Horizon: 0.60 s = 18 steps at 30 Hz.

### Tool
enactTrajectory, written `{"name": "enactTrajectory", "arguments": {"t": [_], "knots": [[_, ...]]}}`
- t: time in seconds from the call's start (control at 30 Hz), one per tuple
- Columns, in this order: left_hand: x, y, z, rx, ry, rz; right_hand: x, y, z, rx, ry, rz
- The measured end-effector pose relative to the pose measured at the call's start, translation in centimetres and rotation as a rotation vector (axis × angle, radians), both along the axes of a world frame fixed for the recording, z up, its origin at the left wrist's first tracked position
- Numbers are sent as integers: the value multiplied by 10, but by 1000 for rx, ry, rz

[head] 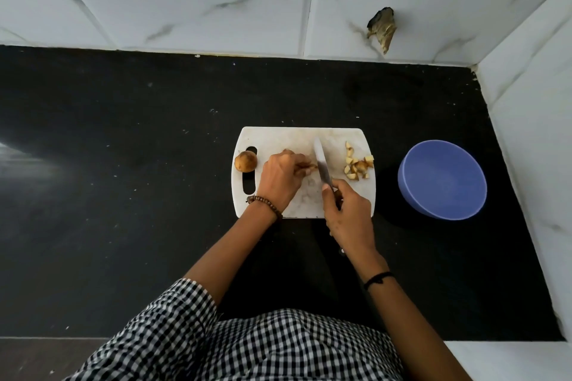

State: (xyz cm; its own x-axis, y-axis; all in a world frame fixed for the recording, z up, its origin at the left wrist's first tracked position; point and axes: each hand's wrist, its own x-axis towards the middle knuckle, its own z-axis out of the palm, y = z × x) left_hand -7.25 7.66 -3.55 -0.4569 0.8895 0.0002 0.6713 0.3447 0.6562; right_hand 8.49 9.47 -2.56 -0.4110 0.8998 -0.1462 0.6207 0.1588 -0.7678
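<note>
Assessing progress from the head view, I judge the work to be at mid-stage: potato is being diced on the cutting board (278,139). All positions below are given relative to the board.

1. Completed. A pile of diced pieces (357,165), skin on, lies on the board's right portion, close to its right edge.

2. In hand. The left grip (280,179) sits over the board's centre. Its fingers curl down onto a potato piece (310,168) and pin it to the board. The right grip (346,213), at the board's near right corner, is wrapped round the handle of the knife (322,164), with one digit reaching the base of the blade. The blade points toward the board's far edge and stands just right of the pinned piece. I cannot tell whether the edge has entered the piece or only touches it.

3. Outstanding.
   - The pinned piece is small, so I judge that few cuts are left on it.
   - A whole potato (245,161) rests at the board's left edge, partly over the handle slot. It is uncut.
   - A blue bowl (442,179) stands on the tabletop (123,164) to the right of the board, apart from it. I see no pieces in it, so I judge that any transfer of the dice is not yet done.
</note>
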Motion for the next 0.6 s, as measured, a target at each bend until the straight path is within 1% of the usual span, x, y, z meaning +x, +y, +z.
{"name": "enactTrajectory", "arguments": {"t": [0.33, 0.4, 0.53, 0.6], "knots": [[2, 2, 7, -60, 109, -32, -6, -7, -7, 173, -59, 99], [3, 3, 8, -71, 129, -46, -8, -7, -10, 204, -127, 122], [2, 7, 11, -88, 149, -80, -15, -9, -12, 257, -336, 199], [1, 8, 13, -93, 154, -97, -20, -8, -10, 258, -384, 213]]}}
